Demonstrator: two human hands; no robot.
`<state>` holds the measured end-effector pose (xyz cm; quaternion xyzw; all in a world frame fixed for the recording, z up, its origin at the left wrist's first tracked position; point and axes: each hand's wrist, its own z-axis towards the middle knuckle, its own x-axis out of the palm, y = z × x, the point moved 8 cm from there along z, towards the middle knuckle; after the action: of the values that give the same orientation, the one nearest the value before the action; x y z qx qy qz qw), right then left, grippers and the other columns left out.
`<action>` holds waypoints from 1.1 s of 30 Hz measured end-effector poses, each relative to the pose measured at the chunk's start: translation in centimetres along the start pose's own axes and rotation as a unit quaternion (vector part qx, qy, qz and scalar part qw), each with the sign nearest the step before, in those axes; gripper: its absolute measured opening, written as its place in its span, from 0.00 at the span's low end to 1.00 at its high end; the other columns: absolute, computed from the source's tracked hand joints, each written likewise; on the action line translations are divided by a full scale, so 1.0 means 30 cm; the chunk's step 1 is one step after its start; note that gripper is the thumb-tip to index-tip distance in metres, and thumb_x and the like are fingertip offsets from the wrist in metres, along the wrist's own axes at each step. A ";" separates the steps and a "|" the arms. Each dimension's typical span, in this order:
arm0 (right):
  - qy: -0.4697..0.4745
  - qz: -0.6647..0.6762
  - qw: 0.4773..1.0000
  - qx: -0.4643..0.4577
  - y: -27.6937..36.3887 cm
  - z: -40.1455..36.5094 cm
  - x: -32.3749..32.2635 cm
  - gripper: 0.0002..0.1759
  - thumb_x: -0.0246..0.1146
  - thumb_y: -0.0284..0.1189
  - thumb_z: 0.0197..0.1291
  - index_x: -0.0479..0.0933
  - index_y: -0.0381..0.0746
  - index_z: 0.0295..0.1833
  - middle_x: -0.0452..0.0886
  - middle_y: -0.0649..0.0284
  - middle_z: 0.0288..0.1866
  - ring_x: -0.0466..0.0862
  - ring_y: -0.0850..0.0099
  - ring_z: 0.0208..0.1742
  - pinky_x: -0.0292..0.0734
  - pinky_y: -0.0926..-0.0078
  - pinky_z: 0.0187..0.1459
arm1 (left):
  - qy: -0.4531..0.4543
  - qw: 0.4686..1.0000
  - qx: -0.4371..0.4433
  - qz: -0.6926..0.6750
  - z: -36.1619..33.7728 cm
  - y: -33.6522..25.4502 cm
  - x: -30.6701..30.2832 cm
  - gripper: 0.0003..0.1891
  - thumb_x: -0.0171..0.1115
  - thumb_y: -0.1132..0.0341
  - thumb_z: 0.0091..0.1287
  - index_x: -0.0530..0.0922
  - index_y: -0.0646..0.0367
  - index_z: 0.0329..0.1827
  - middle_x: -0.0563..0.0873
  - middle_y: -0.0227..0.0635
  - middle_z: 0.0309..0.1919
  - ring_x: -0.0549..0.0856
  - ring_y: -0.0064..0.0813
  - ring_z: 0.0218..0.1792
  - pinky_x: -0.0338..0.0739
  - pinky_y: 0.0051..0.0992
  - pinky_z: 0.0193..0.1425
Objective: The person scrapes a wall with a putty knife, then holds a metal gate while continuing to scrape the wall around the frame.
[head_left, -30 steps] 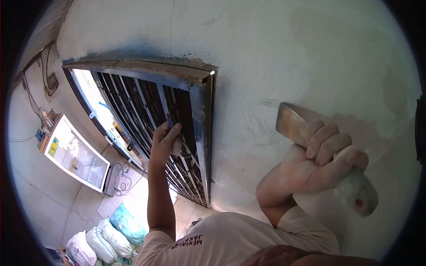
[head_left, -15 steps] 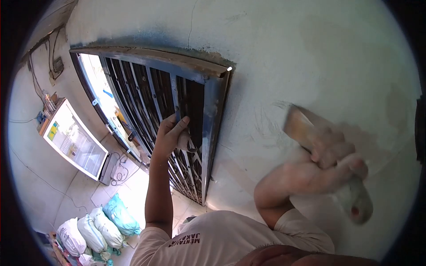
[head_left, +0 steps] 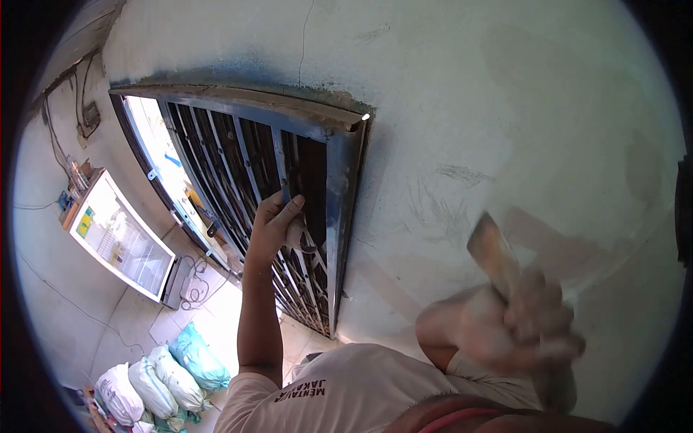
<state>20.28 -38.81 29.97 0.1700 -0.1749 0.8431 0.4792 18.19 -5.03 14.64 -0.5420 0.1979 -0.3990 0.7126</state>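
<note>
My left hand (head_left: 276, 224) is closed at the metal lattice gate (head_left: 249, 159), its fingers at a bar; a small ring-like item hangs just below the palm. My right hand (head_left: 530, 321) is wrapped round the handle of a scraper (head_left: 493, 254), blurred by motion. The scraper's wide blade points up and to the left, in front of the pale wall (head_left: 447, 86). Scratch marks show on the wall above and left of the blade. Whether the blade touches the wall I cannot tell.
Several filled sacks (head_left: 173, 379) stand on the tiled floor at lower left. A glass-front display fridge (head_left: 123, 234) is at the left wall, with cables beside it. The gate's blue frame (head_left: 336, 216) has a protruding top ledge.
My right hand and the scraper have moved down, away from the scratch marks. My left hand stays at the gate. The view has shifted slightly.
</note>
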 end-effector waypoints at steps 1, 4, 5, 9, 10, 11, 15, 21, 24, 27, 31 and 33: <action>0.014 -0.015 0.999 0.024 -0.017 0.003 0.009 0.13 0.43 0.34 0.69 0.56 0.47 0.28 0.53 0.74 0.17 0.54 0.81 0.19 0.53 0.81 0.23 | 0.008 1.000 0.000 -0.004 -0.002 0.007 0.000 0.10 0.58 0.63 0.67 0.78 0.61 0.33 0.76 0.21 0.20 0.72 0.11 0.21 0.65 0.16 0.26; 0.039 -0.046 0.994 0.087 -0.052 -0.005 0.010 0.14 0.44 0.35 0.69 0.55 0.48 0.28 0.53 0.75 0.18 0.55 0.82 0.20 0.54 0.82 0.25 | 0.007 1.000 -0.012 0.012 -0.008 0.007 -0.002 0.10 0.58 0.63 0.67 0.78 0.61 0.33 0.76 0.21 0.21 0.72 0.12 0.22 0.66 0.16 0.27; 0.031 -0.050 0.995 0.084 -0.040 -0.010 0.001 0.14 0.44 0.35 0.69 0.55 0.48 0.28 0.53 0.75 0.18 0.55 0.82 0.21 0.54 0.82 0.25 | 0.007 1.000 -0.009 0.012 -0.006 0.002 -0.003 0.10 0.58 0.63 0.67 0.78 0.61 0.33 0.76 0.21 0.21 0.73 0.12 0.22 0.66 0.16 0.27; 0.021 0.067 0.996 0.063 -0.029 0.011 -0.017 0.13 0.45 0.34 0.69 0.56 0.47 0.28 0.54 0.75 0.20 0.57 0.82 0.24 0.57 0.82 0.28 | 0.006 1.000 -0.006 0.005 -0.002 0.007 -0.005 0.10 0.58 0.63 0.67 0.78 0.61 0.33 0.76 0.22 0.21 0.73 0.13 0.22 0.67 0.17 0.27; 0.055 0.035 0.995 0.075 -0.061 0.022 0.000 0.13 0.45 0.34 0.69 0.56 0.47 0.28 0.54 0.75 0.20 0.58 0.82 0.25 0.58 0.82 0.29 | 0.009 1.000 -0.009 0.004 -0.001 0.010 -0.004 0.10 0.58 0.63 0.67 0.77 0.61 0.33 0.76 0.22 0.21 0.74 0.13 0.22 0.67 0.17 0.27; 0.089 0.002 0.992 0.087 -0.079 0.024 0.014 0.13 0.45 0.34 0.69 0.57 0.47 0.29 0.54 0.76 0.21 0.59 0.82 0.26 0.59 0.82 0.30 | 0.011 1.000 -0.010 0.001 -0.001 0.014 -0.001 0.10 0.58 0.63 0.67 0.77 0.61 0.33 0.76 0.23 0.21 0.74 0.13 0.22 0.67 0.17 0.27; -0.042 0.124 0.991 -0.020 -0.005 -0.002 -0.069 0.12 0.45 0.31 0.69 0.58 0.47 0.29 0.55 0.74 0.19 0.57 0.81 0.21 0.56 0.81 0.25 | 0.019 1.000 -0.008 -0.007 0.003 0.001 -0.002 0.10 0.58 0.63 0.67 0.77 0.61 0.32 0.77 0.24 0.20 0.74 0.13 0.21 0.67 0.17 0.26; -0.052 0.068 0.996 0.016 -0.031 0.029 -0.034 0.13 0.45 0.29 0.67 0.58 0.46 0.26 0.55 0.72 0.17 0.54 0.80 0.19 0.54 0.81 0.24 | 0.014 1.000 -0.009 -0.001 0.001 0.013 -0.002 0.09 0.57 0.64 0.67 0.76 0.60 0.32 0.76 0.23 0.19 0.72 0.13 0.19 0.65 0.17 0.24; 0.029 0.067 0.997 -0.005 0.005 0.019 -0.053 0.11 0.51 0.32 0.66 0.60 0.45 0.31 0.60 0.72 0.20 0.60 0.78 0.22 0.57 0.78 0.27 | 0.017 1.000 -0.012 -0.002 0.005 0.007 -0.006 0.10 0.57 0.64 0.67 0.76 0.60 0.31 0.76 0.23 0.19 0.72 0.13 0.19 0.64 0.17 0.24; 0.050 -0.003 0.995 0.088 -0.083 0.052 0.023 0.14 0.46 0.34 0.67 0.58 0.46 0.27 0.54 0.73 0.17 0.55 0.81 0.19 0.54 0.82 0.26 | 0.023 0.999 -0.023 -0.006 -0.002 0.014 -0.003 0.10 0.58 0.63 0.67 0.76 0.60 0.31 0.76 0.23 0.19 0.72 0.13 0.19 0.64 0.16 0.24; -0.072 0.116 0.990 0.038 -0.028 0.038 -0.055 0.11 0.45 0.36 0.68 0.60 0.46 0.32 0.56 0.73 0.17 0.55 0.81 0.19 0.55 0.82 0.25 | 0.040 0.999 -0.005 -0.010 0.007 0.007 -0.002 0.10 0.58 0.63 0.67 0.77 0.60 0.32 0.76 0.23 0.20 0.72 0.13 0.19 0.65 0.16 0.24; -0.049 0.008 0.994 0.097 -0.092 0.055 -0.019 0.13 0.45 0.38 0.69 0.60 0.47 0.30 0.56 0.74 0.16 0.55 0.82 0.18 0.55 0.82 0.24 | 0.031 0.999 -0.012 -0.003 0.006 0.002 -0.005 0.10 0.58 0.63 0.67 0.77 0.60 0.32 0.76 0.23 0.20 0.72 0.12 0.19 0.65 0.16 0.24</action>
<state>23.16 -38.67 31.52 0.2552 -0.1170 0.8504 0.4450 18.24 -4.79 14.61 -0.5387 0.2228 -0.4152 0.6984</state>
